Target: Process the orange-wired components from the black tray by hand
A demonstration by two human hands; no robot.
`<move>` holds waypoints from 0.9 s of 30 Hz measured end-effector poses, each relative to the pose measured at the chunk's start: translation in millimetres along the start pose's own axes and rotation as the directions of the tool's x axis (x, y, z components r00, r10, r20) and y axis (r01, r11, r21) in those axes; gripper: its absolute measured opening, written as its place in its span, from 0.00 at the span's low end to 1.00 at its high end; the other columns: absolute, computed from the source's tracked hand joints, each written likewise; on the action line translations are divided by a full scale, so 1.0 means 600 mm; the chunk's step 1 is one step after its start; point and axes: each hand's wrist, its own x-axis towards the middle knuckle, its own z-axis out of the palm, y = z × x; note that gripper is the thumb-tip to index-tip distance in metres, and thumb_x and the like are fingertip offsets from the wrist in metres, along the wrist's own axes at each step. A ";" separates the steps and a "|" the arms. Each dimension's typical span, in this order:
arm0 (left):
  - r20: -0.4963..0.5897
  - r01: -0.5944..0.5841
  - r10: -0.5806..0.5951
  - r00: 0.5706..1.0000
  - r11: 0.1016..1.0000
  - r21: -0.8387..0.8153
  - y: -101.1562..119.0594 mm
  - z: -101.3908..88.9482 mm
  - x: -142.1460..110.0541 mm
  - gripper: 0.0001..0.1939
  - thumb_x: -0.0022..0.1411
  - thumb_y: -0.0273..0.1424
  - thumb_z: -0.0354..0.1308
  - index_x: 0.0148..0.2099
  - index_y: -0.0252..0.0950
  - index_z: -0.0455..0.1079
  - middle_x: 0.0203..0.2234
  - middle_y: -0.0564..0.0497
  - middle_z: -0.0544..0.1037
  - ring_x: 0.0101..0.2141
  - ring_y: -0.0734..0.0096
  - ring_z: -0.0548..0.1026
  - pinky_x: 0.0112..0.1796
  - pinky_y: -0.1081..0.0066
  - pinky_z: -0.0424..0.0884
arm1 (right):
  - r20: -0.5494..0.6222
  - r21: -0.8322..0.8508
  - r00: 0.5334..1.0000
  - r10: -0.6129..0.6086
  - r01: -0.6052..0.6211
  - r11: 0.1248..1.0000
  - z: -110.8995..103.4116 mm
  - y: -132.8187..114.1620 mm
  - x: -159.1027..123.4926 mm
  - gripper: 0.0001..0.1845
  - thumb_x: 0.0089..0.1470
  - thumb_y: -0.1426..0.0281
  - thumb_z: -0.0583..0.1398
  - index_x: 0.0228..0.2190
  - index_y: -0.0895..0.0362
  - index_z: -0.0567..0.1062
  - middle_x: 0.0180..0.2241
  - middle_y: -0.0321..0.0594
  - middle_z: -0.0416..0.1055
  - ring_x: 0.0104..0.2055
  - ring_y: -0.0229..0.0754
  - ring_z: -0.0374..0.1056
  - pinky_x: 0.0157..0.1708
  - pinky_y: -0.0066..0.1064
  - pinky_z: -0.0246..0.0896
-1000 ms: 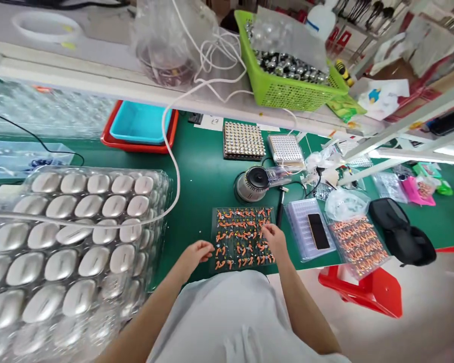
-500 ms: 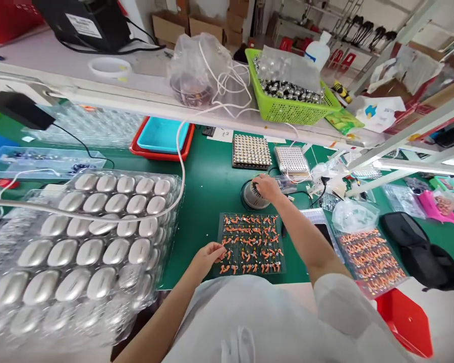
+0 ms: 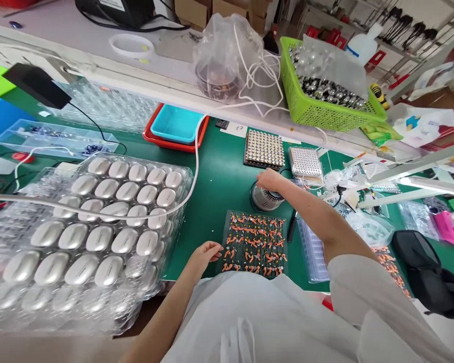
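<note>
My right hand (image 3: 269, 180) reaches over a round grey device (image 3: 265, 199) with black marks round its upper face. Its fingers point down at the top of the device, and the fingertips are partly hidden. By the left edge of a dark tray (image 3: 225, 237) is my left hand (image 3: 207, 253), thumb and fingers pressed together. Whether anything small is pinched there I cannot make out. Rows of small orange parts with wires (image 3: 254, 242) lie in the tray. A dark stick-like tool (image 3: 292, 227) rests right of the tray, under my right forearm.
Clear blister trays of silver-white oval cases (image 3: 100, 237) stack at left, crossed by a white cable (image 3: 197, 151). Behind are nested blue and red bins (image 3: 176, 126) and two blocks of small round parts (image 3: 264, 147). A shelf with a green basket (image 3: 318, 111) overhangs the bench.
The view has turned, so the bench items appear shifted. My left fingertips have drawn back slightly from the orange parts to the tray's edge. My right hand stays at the round device.
</note>
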 end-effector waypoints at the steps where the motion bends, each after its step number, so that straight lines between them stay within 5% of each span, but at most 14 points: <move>1: 0.004 0.004 -0.004 1.000 1.000 -0.001 0.000 -0.001 0.000 0.20 0.46 0.47 0.63 0.34 0.35 0.72 0.34 0.46 0.79 0.33 0.67 0.75 0.34 0.69 0.69 | 0.007 -0.009 1.000 -0.018 0.018 1.000 0.000 -0.001 0.002 0.09 0.50 0.78 0.58 0.22 0.60 0.77 0.35 0.46 0.76 0.39 0.44 0.67 0.37 0.35 0.50; 11: 0.061 -0.032 0.021 0.998 0.981 0.190 -0.013 0.001 0.011 0.18 0.54 0.44 0.56 0.37 0.33 0.70 0.37 0.45 0.79 0.35 0.67 0.76 0.36 0.69 0.71 | -0.069 0.022 0.996 -0.053 0.054 0.998 -0.013 -0.001 -0.015 0.03 0.43 0.76 0.61 0.20 0.60 0.74 0.32 0.46 0.74 0.37 0.47 0.65 0.35 0.34 0.50; 14: 0.054 -0.087 0.073 0.996 0.937 0.339 -0.023 0.010 0.032 0.16 0.56 0.41 0.55 0.39 0.34 0.70 0.35 0.46 0.78 0.35 0.66 0.76 0.36 0.70 0.70 | -0.216 0.120 0.976 0.035 -0.009 0.993 -0.018 -0.031 -0.066 0.06 0.48 0.75 0.57 0.24 0.60 0.74 0.32 0.45 0.72 0.37 0.45 0.64 0.36 0.34 0.50; 16: 0.054 -0.137 0.126 0.991 0.883 0.449 -0.029 0.019 0.053 0.14 0.57 0.39 0.55 0.39 0.34 0.71 0.34 0.48 0.78 0.36 0.66 0.75 0.37 0.70 0.70 | -0.383 0.353 0.907 0.178 -0.034 0.935 -0.009 -0.076 -0.113 0.06 0.49 0.75 0.56 0.25 0.59 0.73 0.31 0.43 0.70 0.35 0.42 0.64 0.37 0.32 0.52; 19: 0.073 -0.209 0.209 0.975 0.763 0.612 -0.037 0.038 0.091 0.10 0.58 0.34 0.54 0.40 0.35 0.71 0.36 0.48 0.77 0.36 0.67 0.74 0.39 0.69 0.68 | -0.392 0.730 0.813 0.429 -0.009 0.683 0.032 -0.176 -0.193 0.07 0.53 0.72 0.55 0.26 0.58 0.71 0.29 0.39 0.69 0.31 0.38 0.63 0.34 0.29 0.55; 23: 0.121 -0.261 0.277 0.953 0.555 0.790 -0.043 0.058 0.136 0.08 0.56 0.31 0.57 0.38 0.36 0.73 0.36 0.47 0.75 0.37 0.66 0.73 0.39 0.69 0.66 | 0.004 0.970 0.698 0.716 -0.176 0.166 0.124 -0.326 -0.287 0.08 0.53 0.66 0.56 0.26 0.56 0.71 0.23 0.35 0.66 0.24 0.37 0.60 0.26 0.27 0.54; 27: 0.193 -0.295 0.302 0.934 0.341 0.892 -0.042 0.067 0.157 0.08 0.54 0.35 0.61 0.34 0.36 0.73 0.33 0.47 0.74 0.38 0.63 0.72 0.39 0.68 0.65 | 0.306 0.952 0.598 0.741 -0.206 -0.226 0.205 -0.444 -0.347 0.12 0.52 0.61 0.57 0.26 0.56 0.71 0.23 0.36 0.67 0.25 0.39 0.61 0.25 0.28 0.55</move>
